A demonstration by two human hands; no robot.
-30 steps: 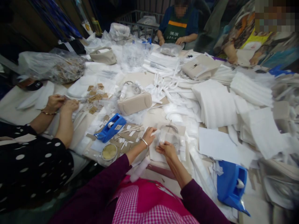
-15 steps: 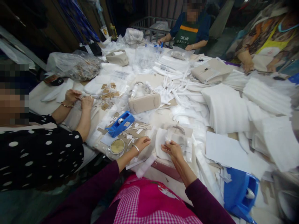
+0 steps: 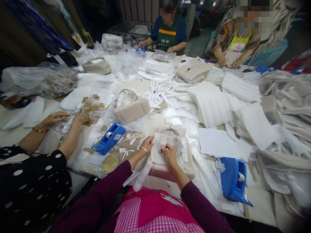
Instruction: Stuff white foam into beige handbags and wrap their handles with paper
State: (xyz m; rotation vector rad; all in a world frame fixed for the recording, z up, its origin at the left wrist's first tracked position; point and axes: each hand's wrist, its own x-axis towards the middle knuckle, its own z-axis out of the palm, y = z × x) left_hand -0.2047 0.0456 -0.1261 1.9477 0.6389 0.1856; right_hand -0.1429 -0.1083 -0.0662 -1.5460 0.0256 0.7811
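In front of me lies a light handbag [image 3: 189, 165] with a dark pink lower strip [image 3: 161, 172]. A white foam sheet [image 3: 159, 157] covers part of it, and its handle [image 3: 172, 130] has clear wrapping. My left hand [image 3: 147, 144] is at the sheet's left edge, fingers pressed together; whatever they hold is too small to make out. On the sheet's right part, beside the wrapped handle, my right hand [image 3: 168, 153] has its fingertips pinched on the sheet or wrapping; which one is unclear.
Blue tape dispensers stand at left [image 3: 109, 138] and right [image 3: 233, 179]. A round tin [image 3: 109, 163] sits left of my forearm. Beyond are another handbag [image 3: 132, 111], foam stacks [image 3: 210, 103] and a white sheet [image 3: 215, 141]. A co-worker's hands [image 3: 81, 119] work at left.
The view has turned rightward, so the table appears shifted left. My left hand has come from beside the foam sheet to its edge. The left co-worker's hands have moved towards the brown tags.
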